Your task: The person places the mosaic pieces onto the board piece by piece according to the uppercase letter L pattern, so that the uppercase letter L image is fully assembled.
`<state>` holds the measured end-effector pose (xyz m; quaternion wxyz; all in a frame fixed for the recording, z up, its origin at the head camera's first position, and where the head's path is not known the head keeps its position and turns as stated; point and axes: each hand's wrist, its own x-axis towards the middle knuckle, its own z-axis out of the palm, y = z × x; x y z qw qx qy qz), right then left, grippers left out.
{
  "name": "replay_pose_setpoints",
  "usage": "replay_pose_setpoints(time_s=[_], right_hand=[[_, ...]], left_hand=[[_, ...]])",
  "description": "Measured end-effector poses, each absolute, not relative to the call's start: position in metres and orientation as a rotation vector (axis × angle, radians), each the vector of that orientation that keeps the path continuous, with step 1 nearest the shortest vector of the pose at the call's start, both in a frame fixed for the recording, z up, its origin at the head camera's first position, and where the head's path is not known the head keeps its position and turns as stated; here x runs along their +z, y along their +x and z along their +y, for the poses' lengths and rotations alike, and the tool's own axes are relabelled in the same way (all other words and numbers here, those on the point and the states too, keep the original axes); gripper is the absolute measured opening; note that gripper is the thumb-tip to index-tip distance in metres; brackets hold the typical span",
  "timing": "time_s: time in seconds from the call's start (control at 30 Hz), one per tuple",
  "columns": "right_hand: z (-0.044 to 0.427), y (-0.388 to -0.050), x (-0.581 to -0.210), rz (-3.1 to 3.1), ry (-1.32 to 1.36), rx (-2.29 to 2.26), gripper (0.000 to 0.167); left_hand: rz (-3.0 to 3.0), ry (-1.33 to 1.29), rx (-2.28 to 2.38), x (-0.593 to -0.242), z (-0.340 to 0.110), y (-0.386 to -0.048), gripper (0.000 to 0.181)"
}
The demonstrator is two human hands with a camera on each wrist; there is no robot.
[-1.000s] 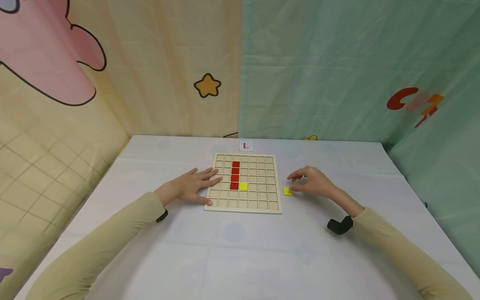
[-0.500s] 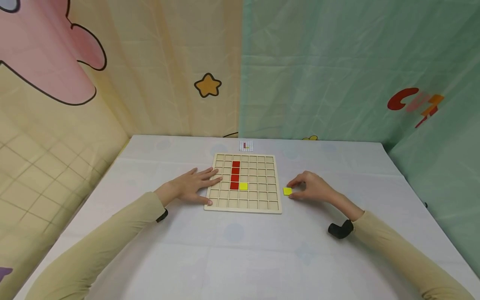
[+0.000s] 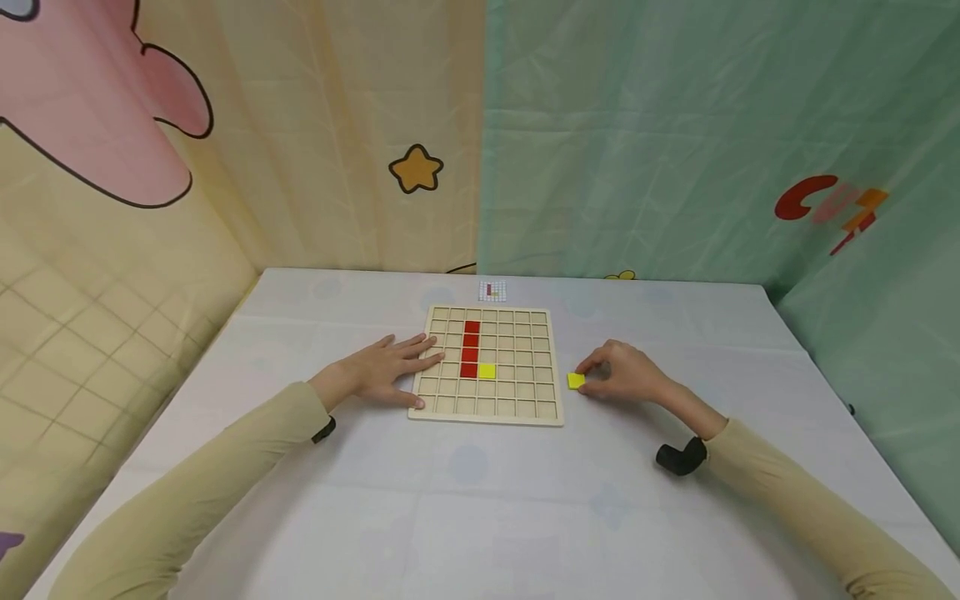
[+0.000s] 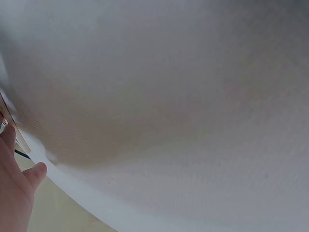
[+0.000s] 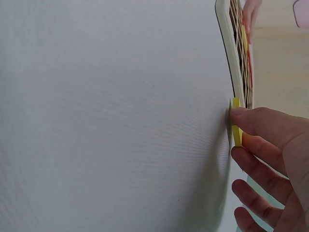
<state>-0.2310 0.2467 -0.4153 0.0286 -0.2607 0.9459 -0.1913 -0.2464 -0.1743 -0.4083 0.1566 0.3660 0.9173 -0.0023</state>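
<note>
A yellow square tile is pinched between the thumb and fingers of my right hand, just off the right side of a wooden grid board. In the right wrist view the tile stands edge-on, with a shadow on the cloth beside it. My left hand rests spread on the board's left edge, fingers straight. Set in the grid are a column of red tiles and another yellow tile, which adjoins the column's lowest red tile on the right.
Behind the board lies a small printed grid card with a red and yellow pattern. A white cloth covers the table. Patterned curtains hang at the back and sides.
My right hand has come down from hovering over the loose yellow tile and closed its thumb and fingers on it. The tile has shifted very slightly. My left hand has stayed put.
</note>
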Motion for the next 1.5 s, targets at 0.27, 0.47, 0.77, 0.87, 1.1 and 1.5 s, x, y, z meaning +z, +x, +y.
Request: replay_pose_setpoints(time_s=[0.27,0.47,0.77,0.87,1.1,1.5], right_hand=[[0.242,-0.236,-0.408,2.945,-0.834,-0.621,0.023],[0.229,-0.240,-0.402,2.980,-0.822,-0.652,0.024],[0.203,-0.242,-0.400,2.996,-0.817,-0.725,0.028],[0.194,-0.244,-0.399,3.006,-0.810,-0.738,0.029],[0.178,-0.248,-0.396,3.008,-0.854,-0.752,0.028],[0.155,-0.248,-0.402,2.963,-0.838,-0.749,0.029]], left_hand=[[2.623,1.054,-0.002,-0.410,-0.176,-0.248,0.085],[2.629,1.052,0.000,-0.411,-0.176,-0.248,0.085],[2.629,1.050,0.005,-0.411,-0.177,-0.244,0.086],[2.628,1.063,0.005,-0.411,-0.177,-0.244,0.085],[2.634,1.064,-0.028,-0.409,-0.176,-0.248,0.086],[2.626,1.026,-0.061,-0.410,-0.174,-0.248,0.086]])
